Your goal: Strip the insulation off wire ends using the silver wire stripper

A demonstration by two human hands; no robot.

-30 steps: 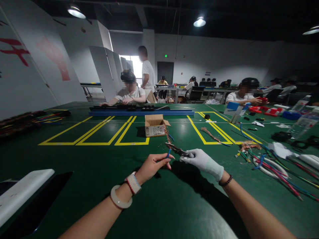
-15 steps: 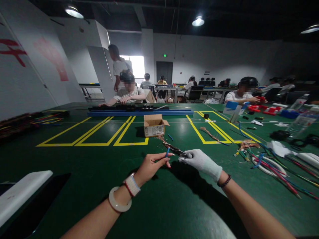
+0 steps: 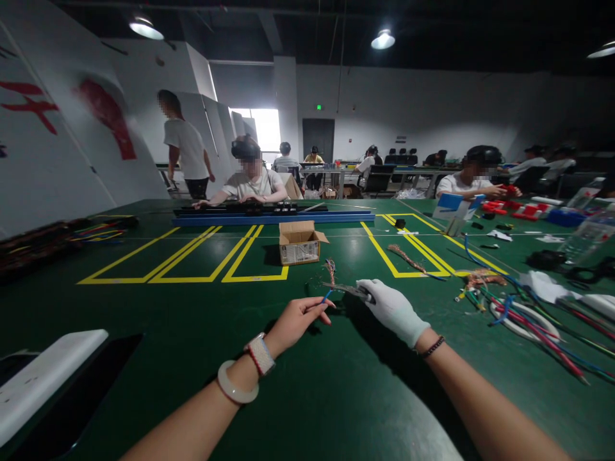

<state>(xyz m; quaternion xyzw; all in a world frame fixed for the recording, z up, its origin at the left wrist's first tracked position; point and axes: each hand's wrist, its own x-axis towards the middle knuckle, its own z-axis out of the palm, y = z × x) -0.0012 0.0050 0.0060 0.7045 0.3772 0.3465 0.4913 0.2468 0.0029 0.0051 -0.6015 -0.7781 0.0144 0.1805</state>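
Observation:
My left hand (image 3: 294,325), bare, pinches a short blue wire (image 3: 327,296) between thumb and fingers. My right hand (image 3: 391,312), in a white glove, is closed around a dark metal pliers-like tool (image 3: 353,291). Its jaws point left and meet the wire just above my left fingertips. Whether they grip the wire or only touch it is too small to tell. Directly beyond the tool lies a tuft of bare copper strands (image 3: 330,271); I cannot tell whether it joins the wire. An open cardboard box (image 3: 300,252) stands farther back.
A stripped copper strand (image 3: 406,256) lies right of the box. Coloured cables (image 3: 533,333) and plastic bottles (image 3: 589,237) are at the right. A white power strip (image 3: 45,378) lies at front left. Blue rails (image 3: 273,219) cross the back, where a co-worker (image 3: 252,182) sits.
The tool has shifted slightly right and swung flatter, its jaws now at the blue wire. The copper strands show more upright. A walking person in the background has moved left.

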